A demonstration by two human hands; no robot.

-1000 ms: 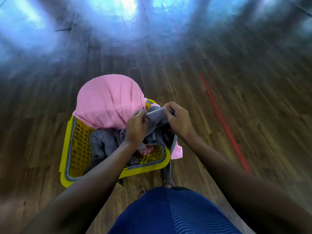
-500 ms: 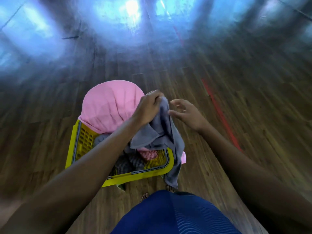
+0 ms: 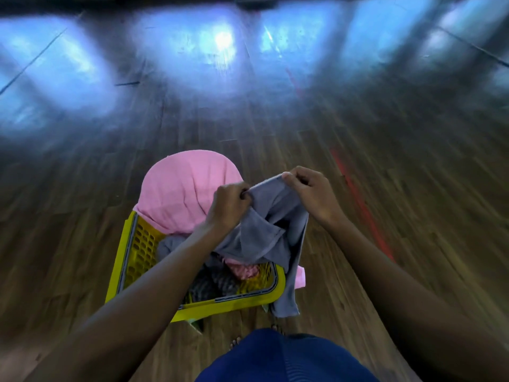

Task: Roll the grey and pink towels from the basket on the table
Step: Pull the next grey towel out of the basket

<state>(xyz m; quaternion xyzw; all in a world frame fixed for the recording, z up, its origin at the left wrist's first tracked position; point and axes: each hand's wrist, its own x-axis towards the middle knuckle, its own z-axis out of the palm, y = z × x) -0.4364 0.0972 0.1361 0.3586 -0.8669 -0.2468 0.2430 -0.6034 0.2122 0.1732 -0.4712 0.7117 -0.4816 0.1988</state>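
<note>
A yellow plastic basket (image 3: 129, 260) stands on the wooden floor in front of me. A large pink towel (image 3: 184, 191) is heaped over its far end. I hold a grey towel (image 3: 264, 232) lifted above the basket. My left hand (image 3: 228, 208) pinches its top edge at the left, and my right hand (image 3: 314, 194) pinches the same edge at the right. The rest of the grey towel hangs down over the basket's near right corner. More grey and pink cloth lies inside the basket, partly hidden by my left forearm.
A red line (image 3: 366, 213) runs along the wooden floor to the right of the basket. My bare toes (image 3: 237, 341) and blue clothing (image 3: 283, 357) show at the bottom. The far floor reflects blue light. No table is in view.
My right hand, free half a second ago, has taken hold of the grey towel's top edge. Both hands have raised the towel and spread its edge between them.
</note>
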